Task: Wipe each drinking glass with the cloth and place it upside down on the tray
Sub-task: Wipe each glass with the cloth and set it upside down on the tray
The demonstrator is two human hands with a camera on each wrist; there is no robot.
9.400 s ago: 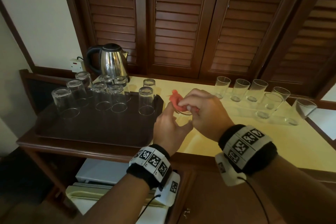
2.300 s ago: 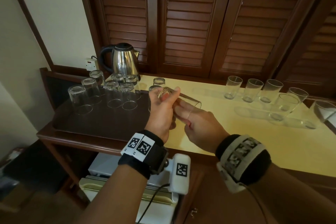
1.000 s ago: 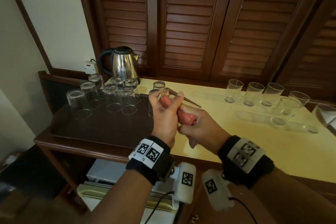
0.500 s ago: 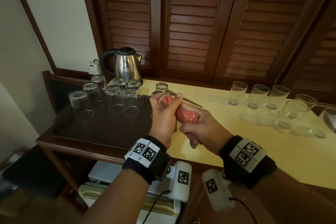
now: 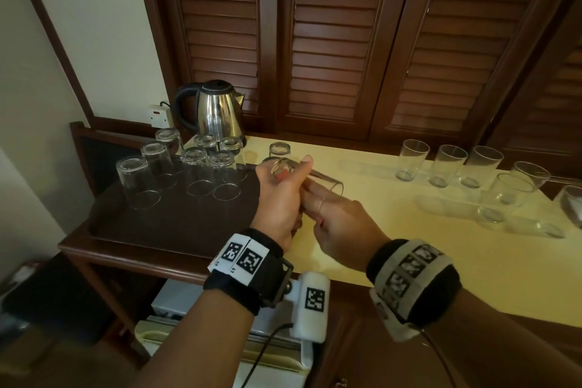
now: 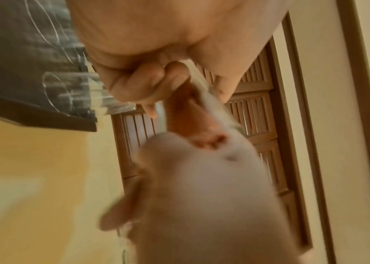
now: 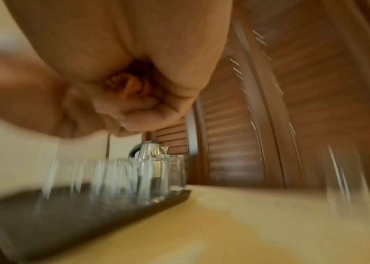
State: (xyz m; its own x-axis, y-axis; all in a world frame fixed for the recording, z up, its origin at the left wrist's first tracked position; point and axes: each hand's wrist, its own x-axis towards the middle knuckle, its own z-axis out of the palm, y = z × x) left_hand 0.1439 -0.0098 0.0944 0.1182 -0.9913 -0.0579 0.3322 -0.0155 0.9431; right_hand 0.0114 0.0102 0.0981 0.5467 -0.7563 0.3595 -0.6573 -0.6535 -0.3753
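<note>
While gripped, glass (image 5: 318,178) sideways, mouth rightward

Near half of tray (image 5: 176,224) bare: room to pass there. Inverted glasses (image 5: 201,173) crowd its far half, kettle (image 5: 217,110) behind them. Upright glasses (image 5: 447,164) line the far right of the desk (image 5: 409,261); its near strip lies open under my hands.

Cloth (image 7: 134,89) mostly buried in the right hand (image 5: 340,227); rightmost glass (image 5: 571,208) cut by the frame edge.
</note>
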